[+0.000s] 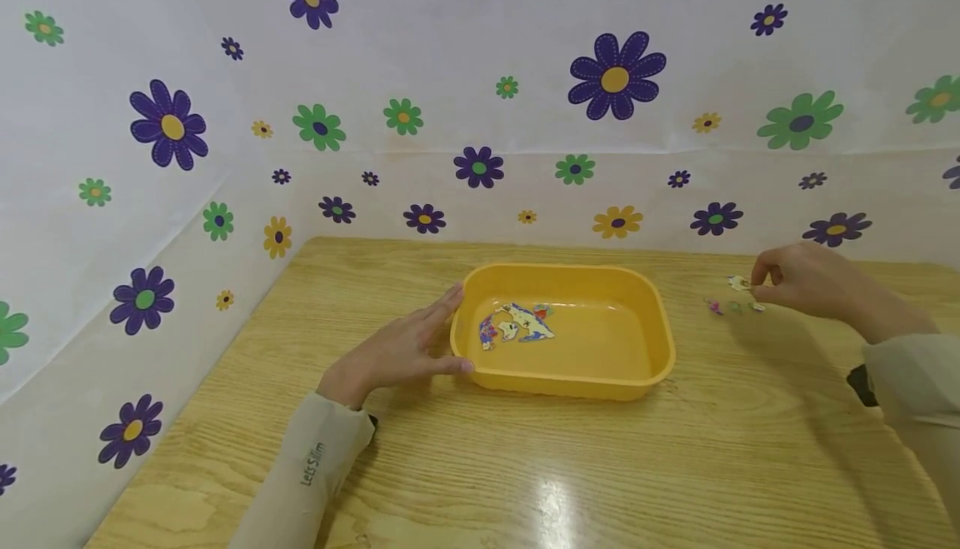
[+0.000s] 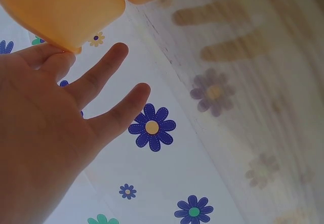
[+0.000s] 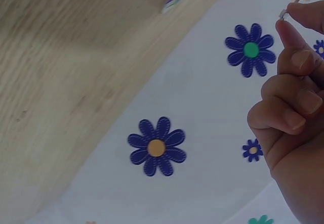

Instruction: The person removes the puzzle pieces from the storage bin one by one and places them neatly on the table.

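A yellow plastic tub (image 1: 562,386) sits on the wooden table with several printed paper cutouts (image 1: 532,321) lying in its left part. My left hand (image 1: 401,349) touches its left side with spread fingers, the thumb at the near corner. In the left wrist view, fingertips meet the tub's rim (image 2: 66,48) while two fingers (image 2: 104,75) extend free. To the right of the tub, my right hand (image 1: 806,282) pinches a small pale paper cutout (image 1: 738,283) between thumb and forefinger, above the table. The right wrist view shows only its thin edge (image 3: 283,14); the other fingers are curled.
Several small cutouts, one of them pink (image 1: 714,307), lie on the table (image 1: 465,466) just below the right hand. A flower-printed white sheet (image 1: 450,57) covers the wall behind the table and along its left side.
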Demonstrator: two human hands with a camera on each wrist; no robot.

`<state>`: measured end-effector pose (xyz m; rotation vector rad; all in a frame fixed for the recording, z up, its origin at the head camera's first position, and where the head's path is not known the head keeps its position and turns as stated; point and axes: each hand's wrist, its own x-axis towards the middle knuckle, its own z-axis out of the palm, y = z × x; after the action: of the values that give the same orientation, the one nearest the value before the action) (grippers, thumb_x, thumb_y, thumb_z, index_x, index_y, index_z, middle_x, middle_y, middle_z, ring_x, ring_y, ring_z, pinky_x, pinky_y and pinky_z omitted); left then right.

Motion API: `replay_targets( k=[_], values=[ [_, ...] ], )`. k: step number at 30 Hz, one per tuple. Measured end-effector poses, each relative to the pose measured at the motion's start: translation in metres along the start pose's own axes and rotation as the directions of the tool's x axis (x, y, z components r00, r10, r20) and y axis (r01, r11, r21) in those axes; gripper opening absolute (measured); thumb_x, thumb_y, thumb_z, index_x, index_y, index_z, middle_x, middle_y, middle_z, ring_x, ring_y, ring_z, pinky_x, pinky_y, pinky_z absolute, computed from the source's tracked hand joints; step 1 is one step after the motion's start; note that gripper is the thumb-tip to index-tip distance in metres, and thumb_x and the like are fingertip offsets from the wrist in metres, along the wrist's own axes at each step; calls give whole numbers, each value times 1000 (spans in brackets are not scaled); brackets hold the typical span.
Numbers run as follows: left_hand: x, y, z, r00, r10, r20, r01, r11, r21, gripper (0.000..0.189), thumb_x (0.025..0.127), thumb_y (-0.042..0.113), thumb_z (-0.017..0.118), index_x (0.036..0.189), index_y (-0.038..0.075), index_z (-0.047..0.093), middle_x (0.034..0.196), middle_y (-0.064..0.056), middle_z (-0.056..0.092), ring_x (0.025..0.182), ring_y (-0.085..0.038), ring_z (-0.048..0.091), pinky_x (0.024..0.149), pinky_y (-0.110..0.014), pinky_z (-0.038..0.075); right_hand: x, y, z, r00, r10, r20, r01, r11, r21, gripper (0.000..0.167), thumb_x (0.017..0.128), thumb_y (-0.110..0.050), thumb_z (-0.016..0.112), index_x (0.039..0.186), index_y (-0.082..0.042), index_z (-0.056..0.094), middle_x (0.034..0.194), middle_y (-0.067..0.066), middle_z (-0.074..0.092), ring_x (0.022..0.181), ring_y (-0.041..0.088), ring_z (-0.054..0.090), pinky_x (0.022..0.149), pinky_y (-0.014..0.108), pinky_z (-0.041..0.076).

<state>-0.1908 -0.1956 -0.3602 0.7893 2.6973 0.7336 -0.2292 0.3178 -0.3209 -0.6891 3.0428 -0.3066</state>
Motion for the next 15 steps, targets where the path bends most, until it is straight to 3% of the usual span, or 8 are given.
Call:
replay_targets(
  k=[15],
  values=[
    [0,0,0,1000,5,1,-5,1000,25,107,89,67,65,165,16,9,170,-2,6,153,-31,17,120,-55,21,-10,37,12,992,101,73,-100,995,-20,17,89,-10,69,85,7,68,80,8,68,67,20,58,59,38,51]
  ],
)
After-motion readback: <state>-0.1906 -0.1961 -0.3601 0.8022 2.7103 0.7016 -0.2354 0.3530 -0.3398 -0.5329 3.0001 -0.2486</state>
